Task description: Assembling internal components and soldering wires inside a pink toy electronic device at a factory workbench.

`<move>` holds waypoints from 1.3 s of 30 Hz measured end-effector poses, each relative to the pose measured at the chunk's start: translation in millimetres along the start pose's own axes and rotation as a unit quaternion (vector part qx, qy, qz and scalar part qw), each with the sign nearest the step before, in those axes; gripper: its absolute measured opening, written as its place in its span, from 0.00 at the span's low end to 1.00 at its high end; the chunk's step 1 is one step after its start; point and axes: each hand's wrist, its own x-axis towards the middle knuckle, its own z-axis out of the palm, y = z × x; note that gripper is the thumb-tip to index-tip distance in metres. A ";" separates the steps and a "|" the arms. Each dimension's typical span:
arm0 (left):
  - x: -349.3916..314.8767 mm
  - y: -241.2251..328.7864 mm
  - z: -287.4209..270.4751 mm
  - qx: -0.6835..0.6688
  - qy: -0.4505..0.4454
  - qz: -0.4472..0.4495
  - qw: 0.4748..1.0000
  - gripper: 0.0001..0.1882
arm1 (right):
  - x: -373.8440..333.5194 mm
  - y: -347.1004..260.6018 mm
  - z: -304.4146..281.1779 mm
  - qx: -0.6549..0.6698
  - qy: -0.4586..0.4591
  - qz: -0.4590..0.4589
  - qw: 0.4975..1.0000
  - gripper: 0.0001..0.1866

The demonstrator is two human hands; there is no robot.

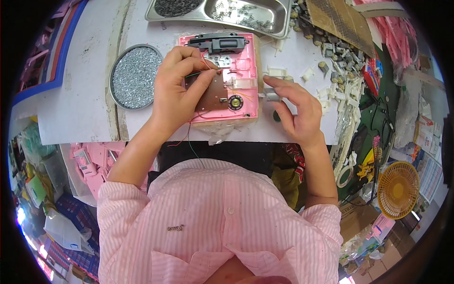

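A pink plastic casing (252, 71) lies before me with its inside up. It holds a brown circuit board (213, 97), a small round speaker (235, 102) and a black part (222, 44) along its far edge. Over the board, my left hand (182, 85) is closed, thumb and fingertips pinching thin wires (204, 60); their ends are too small to make out. My right hand (301, 106) is at the casing's right side, fingers spread. A small grey cylindrical motor (271, 95) sits between its thumb and fingers, close to the casing's edge.
A round tin of small screws (137, 77) stands left of the casing. Beyond it lies a divided metal tray (201, 15) with small metal parts. White plastic pieces (307, 74) and many motor units (338, 71) cover the right side. A pink-filled bin (97, 161) is below the table's left edge.
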 end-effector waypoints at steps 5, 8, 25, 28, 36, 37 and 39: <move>-5.1 5.6 2.6 0.147 0.049 0.089 0.984 0.07 | 33.3 12.5 14.9 -0.052 -0.064 0.058 0.995 0.16; -4.0 2.1 2.4 0.162 0.063 0.137 0.975 0.07 | 42.4 22.1 19.3 -0.115 -0.091 0.047 0.988 0.15; 19.3 6.2 -6.2 -0.019 -0.013 -0.015 1.000 0.06 | 69.3 -10.7 21.0 -0.246 -0.120 -0.009 0.962 0.12; 28.0 11.2 -9.8 -0.004 -0.072 -0.023 0.997 0.06 | 71.5 -8.4 48.7 -0.195 -0.084 0.000 0.977 0.10; 20.5 -3.1 -1.4 0.123 -0.087 0.115 0.982 0.15 | 60.9 6.8 55.8 -0.102 -0.041 0.040 0.993 0.06; 19.2 -2.0 2.4 0.129 -0.088 0.101 0.983 0.14 | 59.6 6.7 54.3 -0.100 -0.037 0.040 0.994 0.06; 18.1 -4.4 6.8 0.133 -0.082 0.086 0.984 0.13 | 57.3 6.3 50.8 -0.095 -0.029 0.041 0.994 0.06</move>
